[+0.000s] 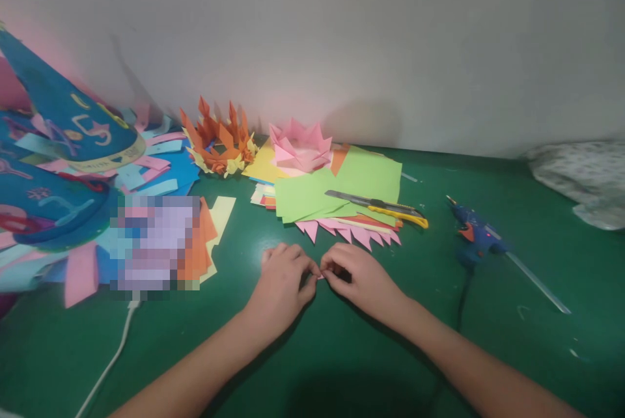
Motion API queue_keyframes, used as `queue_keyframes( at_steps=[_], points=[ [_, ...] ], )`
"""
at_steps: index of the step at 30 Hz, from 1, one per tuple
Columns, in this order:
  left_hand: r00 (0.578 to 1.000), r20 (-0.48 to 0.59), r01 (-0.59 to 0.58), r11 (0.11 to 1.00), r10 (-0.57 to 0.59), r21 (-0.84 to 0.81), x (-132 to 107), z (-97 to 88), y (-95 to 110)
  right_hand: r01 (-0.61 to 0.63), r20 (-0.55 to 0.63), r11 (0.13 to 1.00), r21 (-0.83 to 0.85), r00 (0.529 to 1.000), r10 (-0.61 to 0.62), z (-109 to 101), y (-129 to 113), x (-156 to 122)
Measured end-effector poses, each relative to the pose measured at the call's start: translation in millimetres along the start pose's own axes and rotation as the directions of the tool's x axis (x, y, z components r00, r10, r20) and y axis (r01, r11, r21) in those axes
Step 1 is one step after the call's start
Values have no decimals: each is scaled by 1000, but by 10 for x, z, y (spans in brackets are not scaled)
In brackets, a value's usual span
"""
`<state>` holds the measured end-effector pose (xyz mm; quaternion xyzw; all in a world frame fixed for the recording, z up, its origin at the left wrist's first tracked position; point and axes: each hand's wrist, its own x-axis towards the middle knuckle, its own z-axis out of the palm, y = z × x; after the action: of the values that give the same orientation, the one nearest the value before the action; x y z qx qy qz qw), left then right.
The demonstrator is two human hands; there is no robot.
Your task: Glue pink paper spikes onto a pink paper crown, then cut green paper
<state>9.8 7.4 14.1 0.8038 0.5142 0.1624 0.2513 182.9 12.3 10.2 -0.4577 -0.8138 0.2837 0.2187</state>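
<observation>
My left hand [288,278] and my right hand [359,275] meet fingertip to fingertip low over the green table. Between the pinched thumbs and forefingers is a small pink piece of paper [321,277], mostly hidden by the fingers. Just beyond the hands lie pink paper triangles [351,234], partly under green paper sheets [312,193]. A yellow cutter knife [398,211] rests on those sheets with its blade pointing left. Behind them sits a pink folded-paper crown [301,148].
An orange paper crown [222,138] stands at the back. Blue cone hats [73,105] with paper strips fill the left, beside a blurred-out device [161,242] with a white cable [112,359]. A blue glue gun [476,229] with a glue stick lies right; patterned cloth [581,174] is beyond it.
</observation>
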Motion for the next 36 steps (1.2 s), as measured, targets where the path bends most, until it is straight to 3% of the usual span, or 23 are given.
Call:
queue_keyframes(
  at_steps=[13, 24, 32, 36],
  points=[
    [995, -103, -4, 999, 9, 53, -68, 42, -24, 55, -13, 998, 45, 998, -54, -42, 19, -45],
    [996, -84, -6, 998, 11, 56, -48, -17, -17, -102, -55, 991, 86, 993, 107, 14, -96, 35],
    [952, -86, -257, 919, 295, 298, -108, 42, -13, 7, -74, 999, -52, 997, -11, 5, -62, -41],
    [932, -87, -301, 887, 351, 351, -115, 72, -22, 225, 45, 958, -180, 974, -221, -82, 13, -73]
  ],
)
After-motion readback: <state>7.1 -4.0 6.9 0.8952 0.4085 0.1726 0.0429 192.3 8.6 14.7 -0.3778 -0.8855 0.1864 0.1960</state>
